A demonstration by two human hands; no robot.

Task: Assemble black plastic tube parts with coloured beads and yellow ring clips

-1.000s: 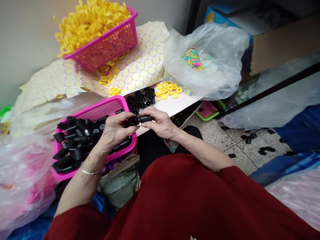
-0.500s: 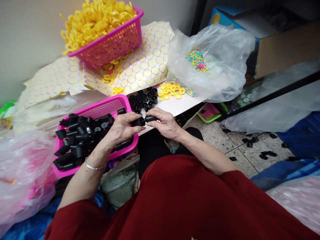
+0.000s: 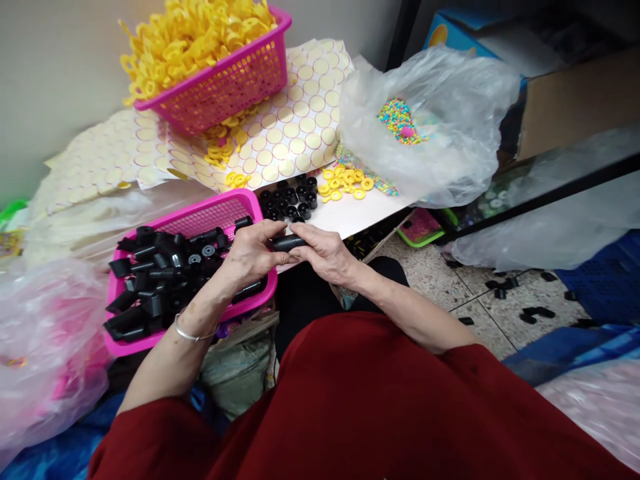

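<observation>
Between my hands is a black plastic tube-shaped part (image 3: 289, 243), lying sideways just in front of the table edge. Its left end is gripped by my left hand (image 3: 254, 249), with the fingers closed round it. My right hand (image 3: 325, 252) pinches the other end, thumb below and fingers on top. Beneath my left wrist stands a pink basket (image 3: 267, 293) heaped with black plastic parts (image 3: 157, 280). Several short black round caps (image 3: 293, 197) lie on the table just beyond my hands, beside some yellow rings (image 3: 345, 181).
A pink basket (image 3: 240, 83) piled with yellow ring pieces (image 3: 195, 43) stands at the back on sticker sheets (image 3: 300, 127). At the right a clear plastic bag (image 3: 450, 133) holds colourful beads (image 3: 397, 119). Black pieces (image 3: 537, 312) lie scattered on the tiled floor (image 3: 480, 293).
My hands have come closer together. The two black pieces, joined by a narrow neck before, now meet as one continuous tube with no gap visible.
</observation>
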